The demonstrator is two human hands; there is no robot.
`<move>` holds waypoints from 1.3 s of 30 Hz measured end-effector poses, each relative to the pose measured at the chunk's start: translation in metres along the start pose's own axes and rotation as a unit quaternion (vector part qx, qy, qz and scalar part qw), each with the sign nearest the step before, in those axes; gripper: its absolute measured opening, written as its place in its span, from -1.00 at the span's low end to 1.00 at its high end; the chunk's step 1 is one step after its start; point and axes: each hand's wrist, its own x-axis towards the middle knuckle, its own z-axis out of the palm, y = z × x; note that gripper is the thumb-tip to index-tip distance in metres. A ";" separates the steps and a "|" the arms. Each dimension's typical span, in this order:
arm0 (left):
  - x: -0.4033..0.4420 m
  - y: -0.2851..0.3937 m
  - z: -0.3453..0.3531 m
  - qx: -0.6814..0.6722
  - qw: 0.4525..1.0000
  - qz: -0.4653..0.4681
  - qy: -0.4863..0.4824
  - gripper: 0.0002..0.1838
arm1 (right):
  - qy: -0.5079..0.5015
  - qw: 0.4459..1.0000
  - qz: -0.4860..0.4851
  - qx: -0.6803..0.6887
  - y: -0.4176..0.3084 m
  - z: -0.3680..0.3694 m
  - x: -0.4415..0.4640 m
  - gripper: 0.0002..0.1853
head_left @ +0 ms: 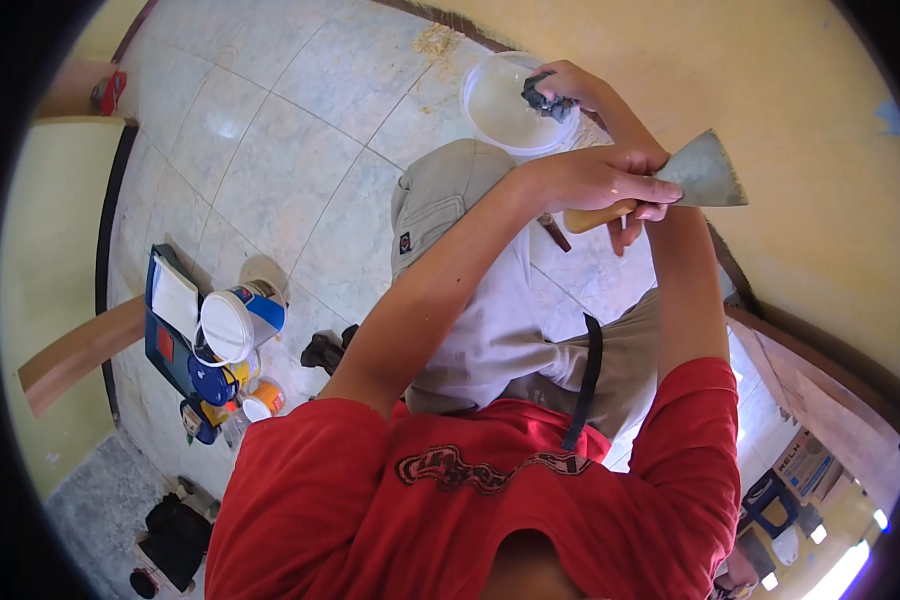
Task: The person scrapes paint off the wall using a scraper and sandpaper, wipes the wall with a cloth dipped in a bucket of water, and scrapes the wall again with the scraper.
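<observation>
My left hand (615,185) grips the yellowish handle of a wide scraper (708,172), its grey blade angled up to the right beside the yellow wall. That hand crosses over my right forearm. Farther forward, my right hand (570,85) is closed around a crumpled dark grey cloth (547,97) at the rim of a round, translucent white tub (485,112). The tub stands on the tiled floor near the wall base. Below my left hand, a dark brown pointed object (554,233) shows beside my leg.
On the tiled floor (260,150) at the left stand a white bucket (227,327), an orange-and-white pot (263,400) and a blue case (160,335). A dark cloth (322,352) lies near my leg. Yellowish debris (437,42) is scattered beyond the tub. Cardboard (808,465) sits at lower right.
</observation>
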 end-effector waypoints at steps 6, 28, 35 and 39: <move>0.014 -0.002 0.019 0.026 0.999 0.020 -0.015 -0.73 | 0.117 0.944 -0.107 -0.289 0.001 0.023 0.014 -0.33; 0.015 0.001 0.019 0.034 0.997 0.068 -0.021 -0.73 | 0.096 0.845 -0.054 -0.523 -0.031 0.048 0.014 -0.76; 0.018 0.001 0.020 0.032 0.997 0.060 -0.030 -0.72 | 0.133 0.880 -0.089 -0.447 -0.035 0.055 0.012 -0.70; 0.020 -0.001 0.022 0.034 0.997 0.058 -0.032 -0.72 | 0.140 0.843 -0.159 -0.494 -0.010 0.050 0.033 -0.47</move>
